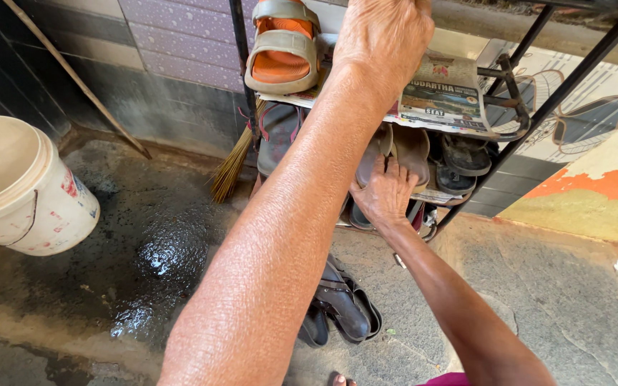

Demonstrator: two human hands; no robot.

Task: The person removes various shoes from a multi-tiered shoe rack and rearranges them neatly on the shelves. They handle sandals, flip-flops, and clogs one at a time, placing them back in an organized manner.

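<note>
My left hand point(384, 36) reaches up to the top shelf of a black metal shoe rack point(561, 91). It rests on a newspaper sheet point(443, 96) that lines the shelf, and its fingertips are cut off by the frame's edge. An orange and grey sandal point(280, 44) stands just left of it. Lower down, my right hand point(386, 193) lies on a pair of brown sandals point(410, 146) on the lower shelf, fingers curled over one sandal's edge. Black sandals point(464, 159) sit to the right on the same shelf.
A pair of dark sandals point(345, 306) lies on the stone floor below the rack. A straw broom point(230, 168) leans at the rack's left leg. A white bucket point(23, 189) stands at far left beside a wet patch point(157, 251). A wooden stick point(73, 75) leans on the tiled wall.
</note>
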